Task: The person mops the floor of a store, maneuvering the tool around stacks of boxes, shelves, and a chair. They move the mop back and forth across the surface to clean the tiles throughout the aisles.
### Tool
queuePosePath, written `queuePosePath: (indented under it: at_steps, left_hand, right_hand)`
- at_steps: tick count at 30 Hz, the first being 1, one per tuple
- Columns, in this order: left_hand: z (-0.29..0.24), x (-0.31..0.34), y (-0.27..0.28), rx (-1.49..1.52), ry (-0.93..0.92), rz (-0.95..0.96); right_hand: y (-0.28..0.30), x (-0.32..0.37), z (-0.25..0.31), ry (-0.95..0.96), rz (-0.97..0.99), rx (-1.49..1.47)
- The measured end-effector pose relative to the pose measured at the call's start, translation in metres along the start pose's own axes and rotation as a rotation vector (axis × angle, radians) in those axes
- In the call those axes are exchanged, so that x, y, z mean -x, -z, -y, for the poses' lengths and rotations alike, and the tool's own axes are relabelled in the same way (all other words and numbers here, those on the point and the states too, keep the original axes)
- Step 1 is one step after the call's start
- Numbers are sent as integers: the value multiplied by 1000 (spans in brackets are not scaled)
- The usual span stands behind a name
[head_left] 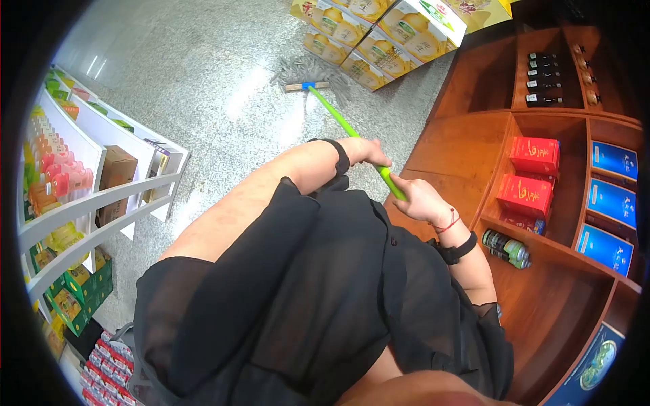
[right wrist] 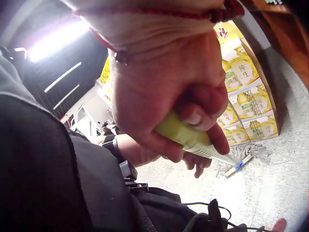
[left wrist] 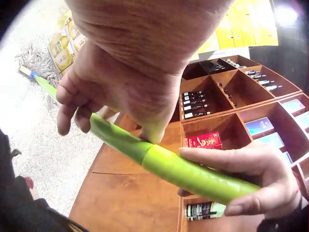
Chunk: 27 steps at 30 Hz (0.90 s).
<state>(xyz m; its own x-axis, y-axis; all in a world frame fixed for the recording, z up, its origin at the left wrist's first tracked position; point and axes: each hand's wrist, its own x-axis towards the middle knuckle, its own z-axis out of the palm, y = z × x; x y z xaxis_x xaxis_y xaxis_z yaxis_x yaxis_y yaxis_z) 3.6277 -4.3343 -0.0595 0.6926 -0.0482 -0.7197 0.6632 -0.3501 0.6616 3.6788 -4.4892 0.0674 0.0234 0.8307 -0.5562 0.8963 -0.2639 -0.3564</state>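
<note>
A mop with a bright green handle (head_left: 338, 120) slants from both hands to the floor. Its grey string head (head_left: 311, 73) lies spread there, below a blue joint and a flat clamp. My left hand (head_left: 366, 151) holds the handle a little below its grip, with fingers and thumb around it in the left wrist view. Higher up, near the handle's end, my right hand (head_left: 420, 201) grips the ribbed section (left wrist: 193, 179). In the right wrist view, the curled fingers (right wrist: 203, 104) of that hand wrap the pale green end.
Stacked yellow cartons (head_left: 386, 51) stand beside the mop head. A wooden shelf unit (head_left: 467, 145) with bottles, red boxes (head_left: 535, 154) and blue boxes runs along the right. White shelves (head_left: 101, 155) with drinks line the left. Speckled floor (head_left: 203, 88) lies between.
</note>
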Motion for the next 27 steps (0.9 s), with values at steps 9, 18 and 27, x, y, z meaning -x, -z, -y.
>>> queuePosePath:
  at_steps: [9,18,27]
  left_hand:
    - [-28,-29,71,22,13,26]
    - [-51,-101,180,84,106,-64]
    - [-13,-114,257,109,64,-384]
  right_hand:
    - [61,-44,-62,146,29,48]
    - [158,-135,-133,202,62,11]
    - [197,-229,-138,250,-2,-1]
